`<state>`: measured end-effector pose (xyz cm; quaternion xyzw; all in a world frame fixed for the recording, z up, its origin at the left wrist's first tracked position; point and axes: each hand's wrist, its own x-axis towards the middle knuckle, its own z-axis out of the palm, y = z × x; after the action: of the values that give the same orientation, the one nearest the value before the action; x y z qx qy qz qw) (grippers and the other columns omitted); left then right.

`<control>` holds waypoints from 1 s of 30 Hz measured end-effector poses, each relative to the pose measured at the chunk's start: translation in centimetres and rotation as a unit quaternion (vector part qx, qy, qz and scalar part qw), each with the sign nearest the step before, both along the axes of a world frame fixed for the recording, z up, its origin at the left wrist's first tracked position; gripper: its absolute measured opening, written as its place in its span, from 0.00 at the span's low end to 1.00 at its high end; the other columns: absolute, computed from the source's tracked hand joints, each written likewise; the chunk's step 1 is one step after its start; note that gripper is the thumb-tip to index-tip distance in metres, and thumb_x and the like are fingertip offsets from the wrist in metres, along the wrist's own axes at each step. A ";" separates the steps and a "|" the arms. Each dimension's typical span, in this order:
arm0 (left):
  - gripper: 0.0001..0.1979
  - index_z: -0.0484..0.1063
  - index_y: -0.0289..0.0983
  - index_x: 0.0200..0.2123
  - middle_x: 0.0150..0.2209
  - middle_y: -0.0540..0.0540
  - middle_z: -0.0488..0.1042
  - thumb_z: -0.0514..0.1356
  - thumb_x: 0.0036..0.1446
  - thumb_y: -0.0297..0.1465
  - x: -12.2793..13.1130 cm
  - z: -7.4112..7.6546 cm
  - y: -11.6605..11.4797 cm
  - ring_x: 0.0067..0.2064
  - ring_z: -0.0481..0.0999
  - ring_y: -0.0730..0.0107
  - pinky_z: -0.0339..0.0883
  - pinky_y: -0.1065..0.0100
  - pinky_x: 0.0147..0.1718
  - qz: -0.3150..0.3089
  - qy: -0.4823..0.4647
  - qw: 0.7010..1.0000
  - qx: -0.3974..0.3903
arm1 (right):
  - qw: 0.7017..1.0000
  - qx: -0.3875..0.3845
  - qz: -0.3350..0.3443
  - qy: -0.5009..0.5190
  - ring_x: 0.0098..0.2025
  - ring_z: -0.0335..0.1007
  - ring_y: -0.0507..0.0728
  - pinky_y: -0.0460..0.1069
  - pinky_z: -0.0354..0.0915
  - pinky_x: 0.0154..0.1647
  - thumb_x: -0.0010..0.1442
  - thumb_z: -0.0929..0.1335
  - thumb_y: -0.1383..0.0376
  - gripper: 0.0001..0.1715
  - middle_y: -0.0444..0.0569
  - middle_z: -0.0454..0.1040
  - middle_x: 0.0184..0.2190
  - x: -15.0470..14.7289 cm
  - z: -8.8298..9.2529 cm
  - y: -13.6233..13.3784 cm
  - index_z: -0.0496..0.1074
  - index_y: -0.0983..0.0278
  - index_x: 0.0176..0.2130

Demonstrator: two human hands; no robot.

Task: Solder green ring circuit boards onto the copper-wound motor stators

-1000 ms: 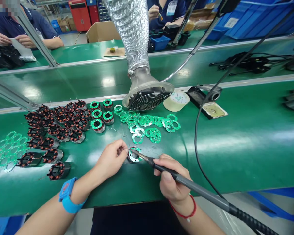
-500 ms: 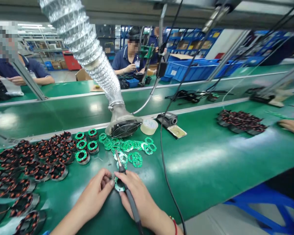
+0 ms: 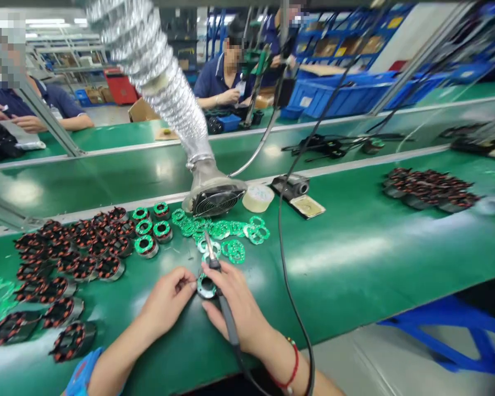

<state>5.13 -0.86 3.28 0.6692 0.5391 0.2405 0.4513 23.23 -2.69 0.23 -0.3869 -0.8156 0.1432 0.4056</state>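
Note:
My right hand [image 3: 241,305] is closed around a soldering iron [image 3: 227,316], its metal tip pointing away from me over the green ring boards [image 3: 235,250]. Under its fingers sits a motor stator with a green ring board [image 3: 207,286] on top, partly covered by the hand. My left hand [image 3: 169,302] is curled in a pinch, fingertips against the stator's left edge; whatever lies between them is hidden. Beyond, several stators topped with green boards [image 3: 146,246] stand beside rows of bare stators [image 3: 111,267] with black and copper-coloured windings.
A fume extractor [image 3: 218,201] on a silver duct [image 3: 165,82] hangs ahead. Near it are a tape roll [image 3: 258,198] and an iron stand [image 3: 297,187]. A black cable [image 3: 286,269] crosses the green bench. More stators [image 3: 429,187] lie right. Co-workers [image 3: 223,82] sit opposite.
The view has shifted, so the bench appears higher in the picture. Both hands stay by the stator; the right hand still grips the soldering iron, and its fingers have spread a little off the ring.

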 end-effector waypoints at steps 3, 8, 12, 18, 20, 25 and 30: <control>0.08 0.66 0.36 0.31 0.28 0.51 0.68 0.53 0.58 0.34 0.0 0.1 0.0 0.31 0.65 0.72 0.59 0.72 0.32 -0.002 -0.005 1.000 -0.004 | 0.999 0.019 0.049 0.010 0.60 0.55 0.63 0.64 0.58 0.56 0.56 0.63 0.73 0.36 0.53 0.67 0.55 0.1 -0.1 0.0 0.51 0.60 0.61; 0.07 0.67 0.36 0.31 0.29 0.51 0.68 0.53 0.58 0.32 0.1 0.5 0.1 0.32 0.66 0.72 0.59 0.71 0.32 0.003 0.017 1.000 0.005 | 0.999 0.017 0.045 -0.001 0.58 0.58 0.63 0.64 0.59 0.54 0.57 0.63 0.74 0.35 0.51 0.72 0.49 0.1 -0.1 -0.1 0.52 0.58 0.61; 0.06 0.67 0.36 0.31 0.28 0.51 0.68 0.53 0.59 0.31 0.2 0.5 0.0 0.31 0.66 0.72 0.58 0.71 0.31 0.001 0.021 1.000 0.017 | 0.999 0.022 0.035 0.016 0.56 0.60 0.62 0.62 0.60 0.52 0.57 0.63 0.75 0.38 0.52 0.72 0.50 0.0 0.2 -0.1 0.50 0.58 0.62; 0.05 0.65 0.36 0.31 0.29 0.51 0.67 0.52 0.59 0.29 0.4 0.5 -0.1 0.32 0.65 0.72 0.58 0.71 0.32 -0.002 0.016 1.000 0.020 | 0.999 0.037 0.035 -0.014 0.55 0.61 0.62 0.62 0.60 0.51 0.57 0.63 0.75 0.34 0.51 0.75 0.45 -0.2 0.1 -0.2 0.54 0.60 0.61; 0.05 0.65 0.36 0.31 0.29 0.51 0.67 0.52 0.60 0.29 0.4 0.4 -0.1 0.32 0.65 0.72 0.57 0.71 0.32 -0.002 0.020 1.000 0.021 | 0.999 0.038 0.015 0.007 0.51 0.64 0.62 0.60 0.61 0.48 0.57 0.64 0.76 0.32 0.51 0.75 0.44 -0.1 0.0 -0.3 0.57 0.61 0.58; 0.06 0.64 0.36 0.30 0.29 0.51 0.66 0.51 0.60 0.28 0.6 0.2 -0.1 0.32 0.64 0.72 0.57 0.70 0.33 0.006 0.026 0.999 0.033 | 0.999 0.025 0.020 0.041 0.44 0.69 0.59 0.59 0.62 0.48 0.57 0.63 0.77 0.27 0.50 0.77 0.40 0.2 0.4 -0.1 0.60 0.63 0.56; 0.06 0.63 0.36 0.29 0.29 0.50 0.66 0.51 0.59 0.25 0.9 0.3 -0.1 0.31 0.64 0.71 0.56 0.70 0.32 0.006 0.080 0.994 0.075 | 0.992 0.016 -0.007 0.125 0.39 0.71 0.58 0.57 0.64 0.44 0.59 0.63 0.75 0.26 0.48 0.77 0.33 0.8 0.7 -0.3 0.61 0.63 0.57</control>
<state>5.99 -0.97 3.55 0.7148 0.5581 0.2287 0.3541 23.99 -2.97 0.89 -0.3649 -0.7580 0.1745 0.5118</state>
